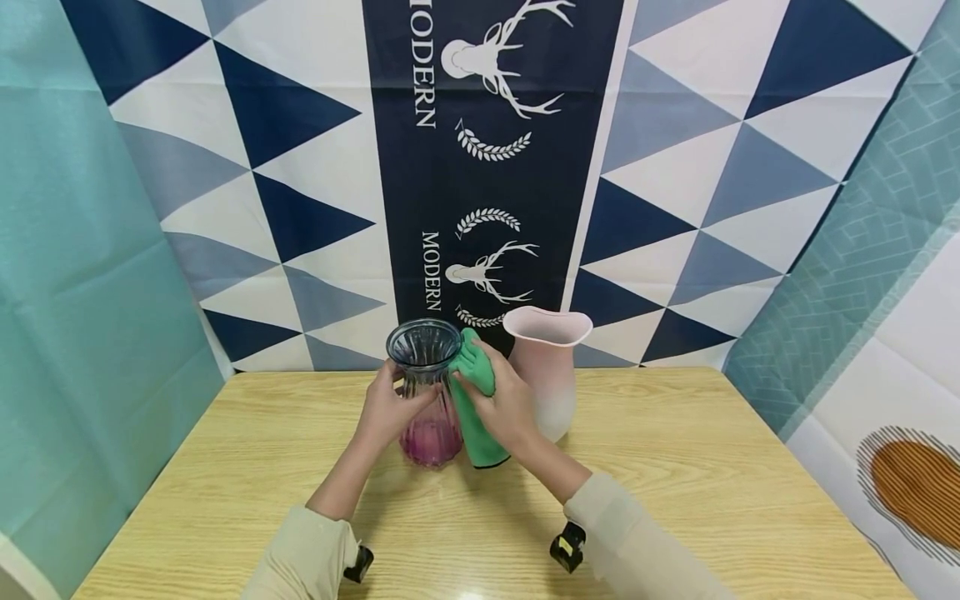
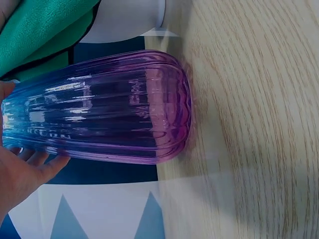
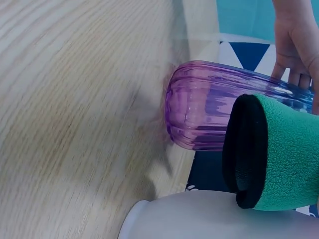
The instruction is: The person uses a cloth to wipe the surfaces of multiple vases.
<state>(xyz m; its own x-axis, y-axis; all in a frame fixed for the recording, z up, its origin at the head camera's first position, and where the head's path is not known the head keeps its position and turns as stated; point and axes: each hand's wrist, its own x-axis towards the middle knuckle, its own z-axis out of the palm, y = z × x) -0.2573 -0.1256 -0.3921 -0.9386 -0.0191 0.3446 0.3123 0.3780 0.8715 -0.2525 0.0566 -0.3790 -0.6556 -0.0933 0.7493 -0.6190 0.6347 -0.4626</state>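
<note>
A ribbed glass vase (image 1: 431, 433), blue at the flared rim and fading to purple-pink at the base, stands upright on the table. My left hand (image 1: 390, 406) grips it around the neck; in the left wrist view its fingers (image 2: 50, 167) wrap the bluish part. My right hand (image 1: 504, 400) holds a green cloth (image 1: 474, 417) with a dark edge against the vase's right side near the rim. In the right wrist view the cloth (image 3: 289, 154) hangs in a fold in front of the vase (image 3: 199, 107). Part of the right hand's grip is hidden by the cloth.
A pink-and-white vase (image 1: 551, 367) with a wavy rim stands just right of the cloth, partly behind my right hand. The wooden table (image 1: 645, 500) meets a patterned backdrop (image 1: 315, 192) at its far edge. A teal curtain (image 1: 90, 317) hangs at the left.
</note>
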